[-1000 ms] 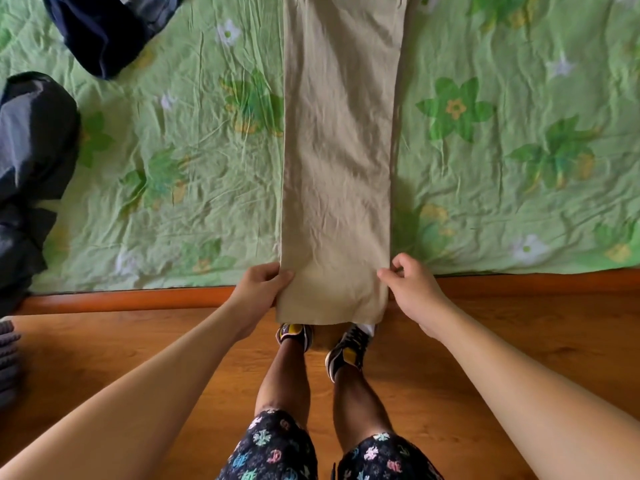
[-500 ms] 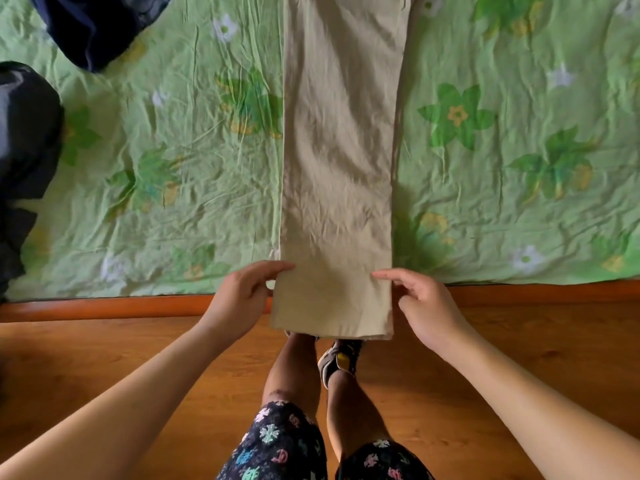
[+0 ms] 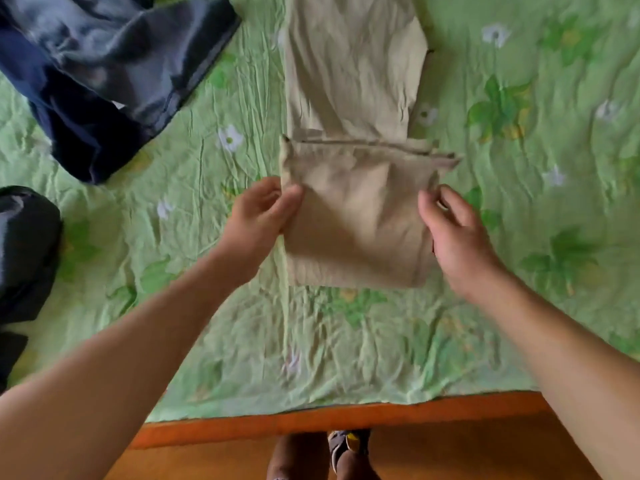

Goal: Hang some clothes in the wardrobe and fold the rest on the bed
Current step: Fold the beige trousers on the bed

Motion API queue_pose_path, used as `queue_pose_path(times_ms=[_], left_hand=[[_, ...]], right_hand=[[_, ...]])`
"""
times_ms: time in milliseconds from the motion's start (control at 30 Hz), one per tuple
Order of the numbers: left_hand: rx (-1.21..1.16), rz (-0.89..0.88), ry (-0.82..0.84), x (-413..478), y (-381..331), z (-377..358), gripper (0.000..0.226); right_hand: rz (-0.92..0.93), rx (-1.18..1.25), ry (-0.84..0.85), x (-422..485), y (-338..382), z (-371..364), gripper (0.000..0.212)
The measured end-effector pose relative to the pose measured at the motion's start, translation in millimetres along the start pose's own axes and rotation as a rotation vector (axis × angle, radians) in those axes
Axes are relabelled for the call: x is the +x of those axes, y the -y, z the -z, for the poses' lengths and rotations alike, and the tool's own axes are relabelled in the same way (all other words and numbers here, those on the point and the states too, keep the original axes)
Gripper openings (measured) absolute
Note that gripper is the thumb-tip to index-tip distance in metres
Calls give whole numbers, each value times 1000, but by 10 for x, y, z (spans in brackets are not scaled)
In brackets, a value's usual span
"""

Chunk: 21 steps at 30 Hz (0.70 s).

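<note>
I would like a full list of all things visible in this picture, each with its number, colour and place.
trousers: one, beige, in the middle of the bed, lower part folded over the rest
bed sheet: one, green with flower print, covering the bed
navy garment: one, dark blue, crumpled at the top left of the bed
dark garment: one, black-grey, at the left edge of the picture
bed frame: one, orange-brown wood, along the near edge of the bed
floor: one, brown wood, below the bed frame
shoe: one seen, dark with yellow, on the floor
left hand: one, pinching the left edge of the fold
right hand: one, at the right edge of the fold; grip unclear
</note>
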State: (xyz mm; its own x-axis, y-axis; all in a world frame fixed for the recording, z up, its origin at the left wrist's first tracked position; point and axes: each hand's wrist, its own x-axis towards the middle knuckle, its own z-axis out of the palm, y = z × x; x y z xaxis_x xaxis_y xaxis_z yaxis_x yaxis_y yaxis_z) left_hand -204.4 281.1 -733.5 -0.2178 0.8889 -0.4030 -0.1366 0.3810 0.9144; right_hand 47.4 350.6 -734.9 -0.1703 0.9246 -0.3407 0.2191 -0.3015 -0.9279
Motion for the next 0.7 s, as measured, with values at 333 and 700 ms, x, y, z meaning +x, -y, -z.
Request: queue_pose_path(times_ms=[333, 700], left_hand=[[-31, 444, 158, 337, 898, 191, 19], [130, 395, 49, 180, 851, 98, 39]], right_hand=[[-430, 50, 107, 384, -908, -6, 35], [-468, 126, 179, 349, -868, -73, 13]])
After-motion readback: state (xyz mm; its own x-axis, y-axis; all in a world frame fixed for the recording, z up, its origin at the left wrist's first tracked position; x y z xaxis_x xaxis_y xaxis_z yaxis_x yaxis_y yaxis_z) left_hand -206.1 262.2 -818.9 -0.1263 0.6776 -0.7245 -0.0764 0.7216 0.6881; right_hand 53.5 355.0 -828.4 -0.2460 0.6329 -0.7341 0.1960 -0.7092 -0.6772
